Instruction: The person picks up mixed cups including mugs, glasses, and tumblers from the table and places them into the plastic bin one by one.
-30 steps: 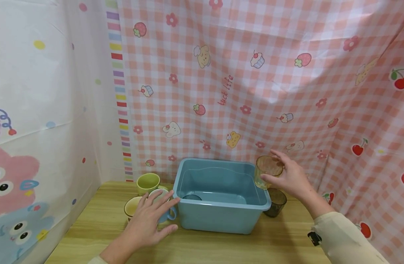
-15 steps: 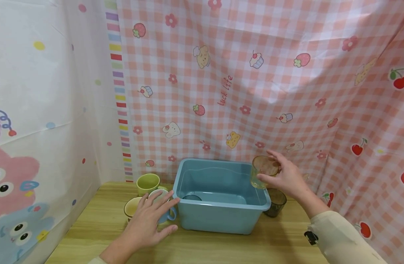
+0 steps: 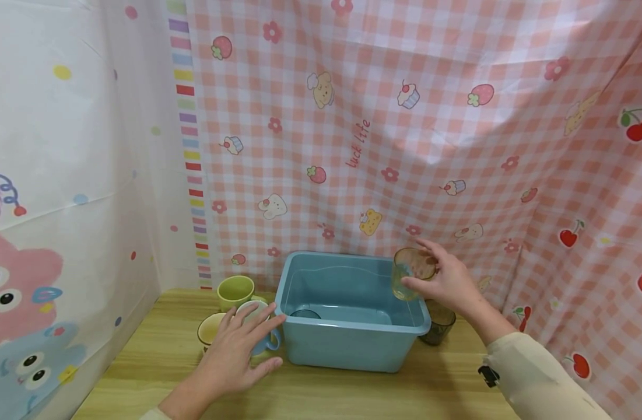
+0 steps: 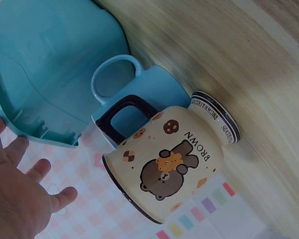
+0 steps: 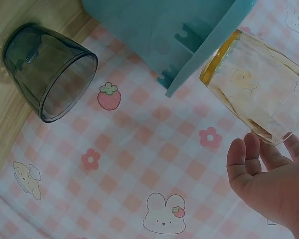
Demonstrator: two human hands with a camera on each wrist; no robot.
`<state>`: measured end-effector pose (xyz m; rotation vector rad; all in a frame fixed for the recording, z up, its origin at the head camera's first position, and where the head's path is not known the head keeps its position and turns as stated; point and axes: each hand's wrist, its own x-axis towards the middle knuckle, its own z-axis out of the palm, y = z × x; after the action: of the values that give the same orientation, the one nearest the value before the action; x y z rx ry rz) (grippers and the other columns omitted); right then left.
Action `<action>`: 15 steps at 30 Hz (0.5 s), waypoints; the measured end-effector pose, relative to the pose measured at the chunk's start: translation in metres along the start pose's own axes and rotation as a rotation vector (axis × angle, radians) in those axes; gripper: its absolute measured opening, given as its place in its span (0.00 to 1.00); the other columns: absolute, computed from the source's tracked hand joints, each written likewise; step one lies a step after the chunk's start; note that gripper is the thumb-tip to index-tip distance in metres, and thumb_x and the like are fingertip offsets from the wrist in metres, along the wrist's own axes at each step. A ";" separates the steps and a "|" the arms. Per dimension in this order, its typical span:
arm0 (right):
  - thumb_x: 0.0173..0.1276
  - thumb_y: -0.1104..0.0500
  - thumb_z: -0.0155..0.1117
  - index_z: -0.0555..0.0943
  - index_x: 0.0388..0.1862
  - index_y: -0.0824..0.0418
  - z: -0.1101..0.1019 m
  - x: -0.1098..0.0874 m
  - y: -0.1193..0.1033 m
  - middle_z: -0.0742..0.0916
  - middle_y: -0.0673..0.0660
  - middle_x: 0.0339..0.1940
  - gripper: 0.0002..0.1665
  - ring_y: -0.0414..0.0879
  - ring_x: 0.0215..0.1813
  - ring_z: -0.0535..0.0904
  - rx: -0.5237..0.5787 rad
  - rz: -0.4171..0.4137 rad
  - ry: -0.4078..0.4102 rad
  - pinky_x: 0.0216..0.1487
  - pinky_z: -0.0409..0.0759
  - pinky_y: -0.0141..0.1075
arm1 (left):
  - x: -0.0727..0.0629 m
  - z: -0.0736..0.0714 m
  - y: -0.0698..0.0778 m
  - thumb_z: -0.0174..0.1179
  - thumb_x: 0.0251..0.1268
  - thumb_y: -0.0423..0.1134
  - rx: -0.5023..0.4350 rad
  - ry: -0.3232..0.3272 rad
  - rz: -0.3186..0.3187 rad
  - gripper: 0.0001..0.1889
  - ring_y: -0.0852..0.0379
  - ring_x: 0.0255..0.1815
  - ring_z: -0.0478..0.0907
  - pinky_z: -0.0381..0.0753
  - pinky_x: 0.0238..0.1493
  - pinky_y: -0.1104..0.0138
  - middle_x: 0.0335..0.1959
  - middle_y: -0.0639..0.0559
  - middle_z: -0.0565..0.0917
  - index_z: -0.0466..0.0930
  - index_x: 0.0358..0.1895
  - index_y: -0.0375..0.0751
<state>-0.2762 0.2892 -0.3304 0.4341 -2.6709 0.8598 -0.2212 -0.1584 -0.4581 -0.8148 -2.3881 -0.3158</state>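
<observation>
My right hand (image 3: pixel 449 283) holds a clear amber drinking glass (image 3: pixel 412 271) between thumb and fingers, over the right end of the blue plastic tub (image 3: pixel 347 350). In the right wrist view the amber glass (image 5: pixel 261 84) is beside the tub's rim. My left hand (image 3: pixel 234 350) hovers over the mugs left of the tub, its fingers spread and holding nothing. Below it are a cream bear mug (image 4: pixel 164 164) with a dark handle and a light blue mug (image 4: pixel 154 89). Inside the tub, at its front left, part of a bluish glass (image 3: pixel 305 314) shows; the front wall hides the rest.
A smoky dark glass (image 5: pixel 47 72) stands on the wooden table (image 3: pixel 310 394) just right of the tub. Behind the other mugs is a yellow-green mug (image 3: pixel 235 291). A pink checked cloth (image 3: pixel 352 146) hangs directly behind the tub.
My right hand has moved a little left with the amber glass, from the tub's right edge to over its inside. The left hand has stayed in place.
</observation>
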 end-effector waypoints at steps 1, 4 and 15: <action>0.67 0.38 0.78 0.61 0.87 0.50 0.001 0.000 0.000 0.79 0.68 0.77 0.57 0.66 0.69 0.78 -0.005 -0.004 0.002 0.58 0.84 0.61 | 0.000 0.000 0.000 0.75 0.59 0.62 0.002 -0.001 0.000 0.42 0.37 0.77 0.72 0.69 0.71 0.27 0.80 0.52 0.75 0.74 0.78 0.60; 0.66 0.39 0.79 0.62 0.87 0.50 0.002 0.002 0.001 0.80 0.68 0.75 0.57 0.65 0.66 0.80 -0.026 -0.017 0.016 0.59 0.83 0.62 | 0.000 0.000 0.000 0.71 0.63 0.65 -0.001 -0.004 -0.001 0.40 0.37 0.77 0.72 0.69 0.71 0.26 0.80 0.52 0.75 0.74 0.78 0.59; 0.65 0.40 0.81 0.64 0.85 0.53 0.008 0.003 -0.001 0.80 0.63 0.76 0.56 0.60 0.60 0.77 -0.052 -0.002 0.013 0.51 0.77 0.49 | 0.000 -0.002 0.000 0.68 0.65 0.67 0.001 -0.004 0.007 0.39 0.38 0.78 0.72 0.70 0.70 0.27 0.80 0.52 0.75 0.74 0.78 0.60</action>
<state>-0.2803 0.2825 -0.3347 0.4179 -2.6733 0.7881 -0.2207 -0.1589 -0.4565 -0.8243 -2.3880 -0.3108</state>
